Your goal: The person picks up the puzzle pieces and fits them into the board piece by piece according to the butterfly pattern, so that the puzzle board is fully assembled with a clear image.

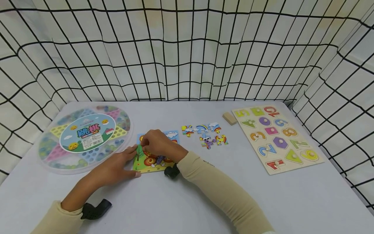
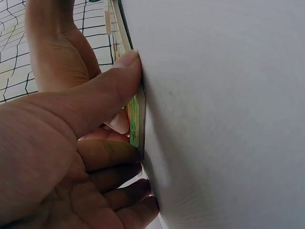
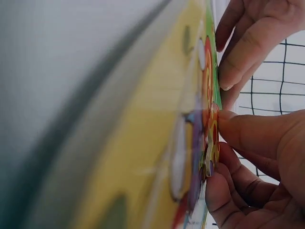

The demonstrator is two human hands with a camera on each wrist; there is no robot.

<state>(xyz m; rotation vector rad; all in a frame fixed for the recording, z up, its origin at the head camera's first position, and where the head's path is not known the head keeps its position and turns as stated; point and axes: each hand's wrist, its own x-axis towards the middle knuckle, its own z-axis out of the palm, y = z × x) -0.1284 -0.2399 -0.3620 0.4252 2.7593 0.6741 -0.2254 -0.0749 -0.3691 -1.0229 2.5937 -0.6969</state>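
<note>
A colourful cartoon jigsaw puzzle (image 1: 143, 166) lies in its board before me. My left hand (image 1: 114, 165) rests against the puzzle's left side, thumb at its near corner and fingers spread along the edge. In the left wrist view its thumb and fingertips touch the board's edge (image 2: 141, 119). My right hand (image 1: 159, 143) reaches over the puzzle's upper left part and hides some of the picture. Seen from the right wrist, thumb and fingers pinch a red-and-yellow puzzle piece (image 3: 214, 138), tilted close against the board.
Several loose puzzle pieces (image 1: 206, 141) lie to the right of the board. A round Chinese checkers set (image 1: 87, 139) sits at left. On the right are a wooden number-and-shape board (image 1: 279, 139) and a small wooden block (image 1: 230, 118). Black wire grid (image 1: 187, 52) encloses the table's back and sides.
</note>
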